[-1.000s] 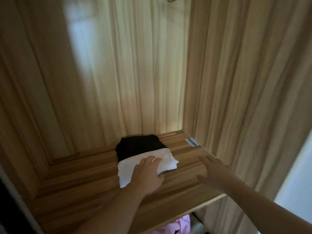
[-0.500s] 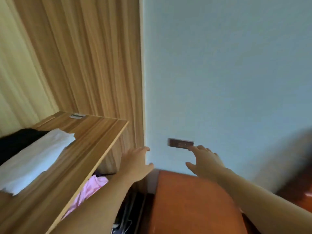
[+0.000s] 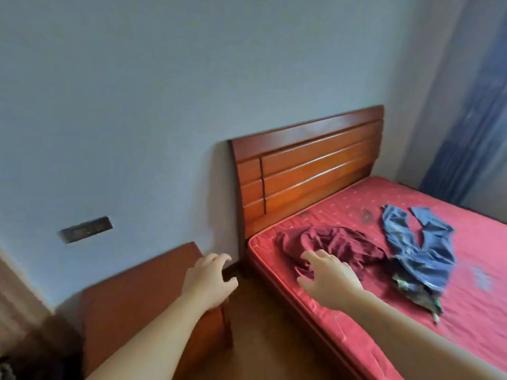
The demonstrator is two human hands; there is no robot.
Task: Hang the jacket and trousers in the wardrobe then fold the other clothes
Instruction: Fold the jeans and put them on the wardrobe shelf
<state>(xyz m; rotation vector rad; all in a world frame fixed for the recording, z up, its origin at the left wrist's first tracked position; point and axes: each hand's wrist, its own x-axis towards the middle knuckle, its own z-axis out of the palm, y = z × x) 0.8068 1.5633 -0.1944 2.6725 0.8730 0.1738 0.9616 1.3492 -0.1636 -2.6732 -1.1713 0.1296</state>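
Both the left hand (image 3: 210, 281) and right hand (image 3: 327, 278) are held empty with fingers loosely spread near the crumpled maroon garment (image 3: 329, 242) on the red mattress (image 3: 466, 270).

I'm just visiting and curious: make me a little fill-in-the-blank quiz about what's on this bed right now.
1. The mattress is ____ in colour.
2. The crumpled maroon garment lies nearer the wooden ____ than the blue garment does.
3. The right hand and left hand each hold ____.

Missing words: red; headboard; nothing
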